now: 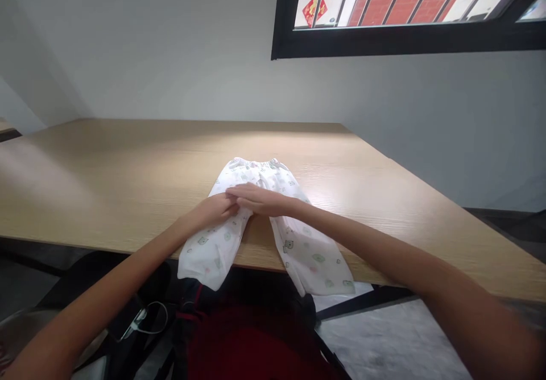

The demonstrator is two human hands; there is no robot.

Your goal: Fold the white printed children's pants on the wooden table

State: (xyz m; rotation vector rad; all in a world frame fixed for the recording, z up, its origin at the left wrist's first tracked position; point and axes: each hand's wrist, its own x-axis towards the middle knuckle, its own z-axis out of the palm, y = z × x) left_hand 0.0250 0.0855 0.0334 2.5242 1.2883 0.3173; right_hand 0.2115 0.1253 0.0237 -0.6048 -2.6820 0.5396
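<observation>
1. The wooden table (106,175) is the big thing here. It runs out ahead of both hands and off to either side, and its near edge passes under the forearms.
2. A pair of little white printed pants (251,178) lies flat on the table, right under both hands. The long axis runs away from the person. The elastic waistband is just beyond the fingers at the far end, and the two legs point back toward the person. The legs splay apart below the hands, and their cuffs hang off the near table edge.
3. The right hand (258,198) lies flat on the pants at about the crotch. The fingers are stretched out and point to the left, so it's open and pressing, not gripping.
4. The left hand (215,208) sits on the left leg of the pants, with its fingertips touching the right hand's. The fingers look curled into the cloth, but honestly I can't tell if it's actually pinching the fabric.
</observation>
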